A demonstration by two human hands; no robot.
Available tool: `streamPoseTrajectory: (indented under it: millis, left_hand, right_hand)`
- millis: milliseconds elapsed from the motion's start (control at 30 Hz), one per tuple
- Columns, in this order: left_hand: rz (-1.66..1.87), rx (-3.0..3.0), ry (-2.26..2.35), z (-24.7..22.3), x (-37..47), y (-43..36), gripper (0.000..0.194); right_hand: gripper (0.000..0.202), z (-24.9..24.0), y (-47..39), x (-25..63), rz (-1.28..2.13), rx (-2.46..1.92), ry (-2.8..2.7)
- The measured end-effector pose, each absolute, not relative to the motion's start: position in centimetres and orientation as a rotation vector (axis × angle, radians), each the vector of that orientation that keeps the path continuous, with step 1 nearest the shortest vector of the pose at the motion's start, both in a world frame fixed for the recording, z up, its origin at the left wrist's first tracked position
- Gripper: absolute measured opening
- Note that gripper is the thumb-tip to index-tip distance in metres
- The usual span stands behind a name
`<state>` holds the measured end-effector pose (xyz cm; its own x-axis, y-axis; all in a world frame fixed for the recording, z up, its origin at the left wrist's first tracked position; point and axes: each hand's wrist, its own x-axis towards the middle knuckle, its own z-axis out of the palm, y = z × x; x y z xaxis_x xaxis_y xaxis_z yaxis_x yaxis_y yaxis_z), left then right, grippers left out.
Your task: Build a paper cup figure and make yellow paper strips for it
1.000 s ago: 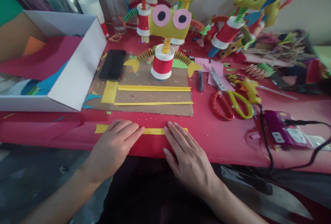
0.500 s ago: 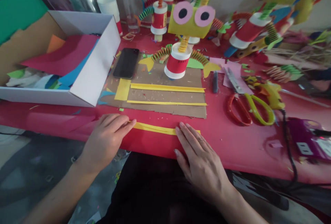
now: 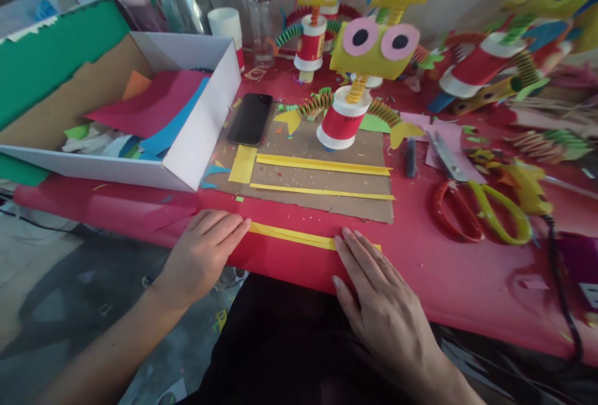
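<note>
Red paper covers the craft table [image 3: 448, 280], with a cardboard mat [image 3: 322, 171] behind. Both hands lie flat and open at the near edge, the left hand [image 3: 203, 255] and right hand [image 3: 378, 296] pressing opposite ends of a yellow paper strip [image 3: 292, 237].

Paper strip [image 3: 292, 236] before cardboard sheet [image 3: 327, 199]; box [image 3: 187, 143] left, scissors [image 3: 467, 205] right

Both hands cover the yellow paper strip's [image 3: 292, 237] ends.
</note>
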<state>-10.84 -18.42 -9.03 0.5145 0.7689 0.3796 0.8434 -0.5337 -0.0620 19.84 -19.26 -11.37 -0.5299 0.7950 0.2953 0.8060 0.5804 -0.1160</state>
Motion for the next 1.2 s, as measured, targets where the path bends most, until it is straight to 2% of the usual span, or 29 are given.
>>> streamPoseTrajectory:
  millis: [233,433,700,933,1200]
  left_hand:
    - [-0.387,-2.388,-1.462,-9.5,-9.7,-19.7,0.041]
    - [-0.440,-2.306,-1.641,-9.1,-7.8,-20.6,0.039]
    - [-0.236,-2.315,-1.872,-8.7,-6.2,-21.8,0.055]
    - [-0.208,-2.233,-2.023,-8.8,-4.6,-22.1,0.051]
    - [-0.350,-2.310,-1.897,-9.3,-5.2,-21.6,0.049]
  right_hand:
    - [0.054,-11.6,-19.3,19.8,-0.076,-1.307,-2.496]
    - [0.049,-10.7,-19.4,19.0,-0.040,-1.371,-2.521]
    - [0.046,-10.6,-19.3,18.5,-0.075,-1.293,-2.508]
    - [0.045,-11.3,-18.9,18.3,-0.035,-1.252,-2.486]
    - [0.044,-11.2,-19.1,18.0,-0.069,-1.285,-2.492]
